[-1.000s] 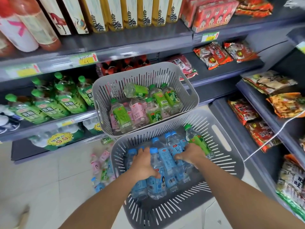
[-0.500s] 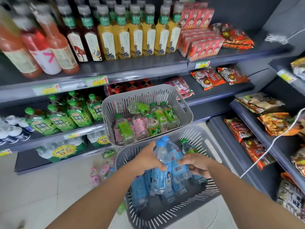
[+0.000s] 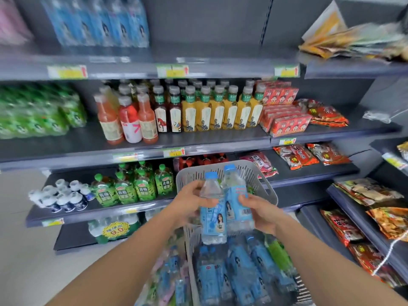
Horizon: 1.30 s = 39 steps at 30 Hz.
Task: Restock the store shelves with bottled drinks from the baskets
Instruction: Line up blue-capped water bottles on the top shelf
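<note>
A: Head view first, and it's the only one. What could go wrong?

B: The two bottles press together between the hands. The left hand (image 3: 189,202) pinches the left bottle (image 3: 213,217) high, at its bare shoulder, so the heavy bottom may swing or slip. It would fall into the lower basket (image 3: 301,283) at 6 o'clock.

A: And the other?

B: The right hand (image 3: 262,214) wraps the right bottle (image 3: 237,202) around its label, a firmer hold, I'd judge. The matching blue-label row (image 3: 103,21) sits at 11 o'clock on the top shelf (image 3: 220,70), a long reach up. The upper basket (image 3: 265,184) stands just behind the bottles and could be knocked.

A: Where are the bottles against the grip?

B: Upright, just below centre, caps toward 12. Each hand is curled on the outer side, left at 9, right at 3, bottles touching between them.
</note>
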Each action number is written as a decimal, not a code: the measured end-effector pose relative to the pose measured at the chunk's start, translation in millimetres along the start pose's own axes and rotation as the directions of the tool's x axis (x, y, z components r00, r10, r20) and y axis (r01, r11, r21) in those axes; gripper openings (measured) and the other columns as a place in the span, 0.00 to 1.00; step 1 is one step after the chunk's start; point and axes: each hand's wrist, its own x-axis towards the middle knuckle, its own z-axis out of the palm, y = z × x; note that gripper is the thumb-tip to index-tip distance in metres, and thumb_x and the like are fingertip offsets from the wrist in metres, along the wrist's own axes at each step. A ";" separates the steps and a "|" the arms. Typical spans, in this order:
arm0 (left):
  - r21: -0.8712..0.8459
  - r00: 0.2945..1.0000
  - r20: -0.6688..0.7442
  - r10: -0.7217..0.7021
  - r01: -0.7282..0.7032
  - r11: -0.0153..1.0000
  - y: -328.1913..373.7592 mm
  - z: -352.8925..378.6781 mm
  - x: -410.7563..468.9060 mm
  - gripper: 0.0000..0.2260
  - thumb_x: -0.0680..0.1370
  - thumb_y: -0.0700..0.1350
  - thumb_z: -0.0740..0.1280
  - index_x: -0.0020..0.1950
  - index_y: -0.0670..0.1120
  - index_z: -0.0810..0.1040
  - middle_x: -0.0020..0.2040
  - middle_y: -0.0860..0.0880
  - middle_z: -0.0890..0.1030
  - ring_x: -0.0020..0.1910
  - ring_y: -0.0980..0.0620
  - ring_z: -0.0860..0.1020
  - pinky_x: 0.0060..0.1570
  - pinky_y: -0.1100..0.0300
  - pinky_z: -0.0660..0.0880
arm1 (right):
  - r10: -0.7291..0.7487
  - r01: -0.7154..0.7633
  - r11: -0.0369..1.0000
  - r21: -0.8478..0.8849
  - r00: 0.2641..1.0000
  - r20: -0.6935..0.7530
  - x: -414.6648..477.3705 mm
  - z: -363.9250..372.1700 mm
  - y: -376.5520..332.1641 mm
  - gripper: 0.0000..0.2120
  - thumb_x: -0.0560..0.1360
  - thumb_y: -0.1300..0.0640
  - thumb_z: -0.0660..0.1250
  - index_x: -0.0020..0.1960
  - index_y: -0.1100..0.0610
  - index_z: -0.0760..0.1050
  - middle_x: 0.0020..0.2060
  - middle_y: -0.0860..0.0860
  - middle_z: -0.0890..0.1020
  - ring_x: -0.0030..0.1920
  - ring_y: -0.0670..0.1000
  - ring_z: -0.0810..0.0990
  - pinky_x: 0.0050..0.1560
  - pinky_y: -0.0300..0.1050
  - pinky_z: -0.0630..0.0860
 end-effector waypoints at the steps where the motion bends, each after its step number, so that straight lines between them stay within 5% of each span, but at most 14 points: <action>1: -0.016 1.000 -0.016 0.024 -0.025 1.000 8.0 -9.6 -5.5 0.22 0.68 0.37 0.76 0.58 0.47 0.75 0.59 0.42 0.79 0.54 0.41 0.81 0.52 0.41 0.78 | -0.016 0.016 1.000 -0.006 1.000 0.002 2.4 14.1 -8.6 0.48 0.51 0.46 0.85 0.66 0.60 0.71 0.60 0.61 0.80 0.60 0.61 0.79 0.58 0.60 0.77; 4: -0.055 0.995 -0.060 0.084 -0.087 0.995 31.8 -33.2 -24.4 0.23 0.71 0.35 0.74 0.64 0.48 0.74 0.55 0.42 0.81 0.50 0.45 0.83 0.46 0.48 0.81 | -0.039 0.038 0.999 -0.032 0.999 -0.030 9.6 51.7 -28.4 0.43 0.56 0.47 0.82 0.65 0.62 0.72 0.56 0.61 0.82 0.55 0.60 0.82 0.54 0.57 0.79; 10: -0.069 0.976 -0.165 0.140 -0.153 0.986 72.3 -100.1 -61.0 0.21 0.71 0.36 0.74 0.60 0.49 0.76 0.57 0.43 0.80 0.55 0.44 0.80 0.57 0.41 0.76 | -0.135 0.129 0.988 -0.085 0.988 -0.074 31.4 137.0 -68.3 0.28 0.65 0.54 0.74 0.62 0.61 0.74 0.52 0.60 0.84 0.52 0.60 0.83 0.50 0.54 0.80; 16: -0.058 0.936 -0.273 0.221 -0.245 0.968 109.2 -173.4 -95.9 0.19 0.71 0.37 0.74 0.58 0.49 0.73 0.54 0.48 0.80 0.53 0.47 0.80 0.59 0.46 0.76 | -0.258 0.249 0.956 -0.154 0.965 -0.044 59.8 217.4 -100.7 0.11 0.75 0.60 0.68 0.56 0.60 0.77 0.49 0.56 0.85 0.50 0.55 0.82 0.52 0.51 0.78; 22: -0.049 0.894 -0.342 0.288 -0.323 0.945 140.7 -247.9 -119.3 0.19 0.71 0.39 0.75 0.60 0.43 0.77 0.53 0.46 0.83 0.46 0.50 0.83 0.47 0.51 0.80 | -0.354 0.353 0.931 -0.096 0.935 0.007 88.5 297.1 -125.2 0.11 0.77 0.56 0.66 0.58 0.57 0.77 0.55 0.57 0.83 0.59 0.61 0.79 0.65 0.64 0.71; 26: -0.036 0.872 -0.356 0.335 -0.371 0.928 166.7 -285.2 -130.2 0.13 0.72 0.37 0.74 0.54 0.45 0.78 0.53 0.46 0.82 0.49 0.47 0.82 0.53 0.47 0.79 | -0.443 0.445 0.891 -0.089 0.895 0.040 94.9 343.0 -147.4 0.22 0.66 0.55 0.73 0.59 0.60 0.76 0.54 0.57 0.83 0.55 0.59 0.82 0.60 0.60 0.75; 32: 0.005 0.831 -0.377 0.409 -0.440 0.898 205.0 -323.8 -134.8 0.18 0.71 0.38 0.74 0.59 0.43 0.77 0.53 0.45 0.83 0.48 0.48 0.83 0.48 0.50 0.80 | -0.534 0.538 0.833 -0.128 0.843 0.067 104.7 377.8 -188.9 0.16 0.72 0.64 0.71 0.58 0.61 0.76 0.52 0.56 0.84 0.50 0.56 0.84 0.52 0.56 0.80; 39: 0.081 0.746 -0.435 0.505 -0.527 0.846 257.4 -344.9 -133.0 0.24 0.66 0.40 0.78 0.61 0.45 0.77 0.55 0.46 0.82 0.53 0.46 0.81 0.58 0.43 0.76 | -0.640 0.648 0.735 -0.200 0.760 0.110 121.8 401.1 -246.1 0.16 0.70 0.61 0.74 0.56 0.55 0.77 0.51 0.48 0.85 0.53 0.51 0.83 0.52 0.47 0.76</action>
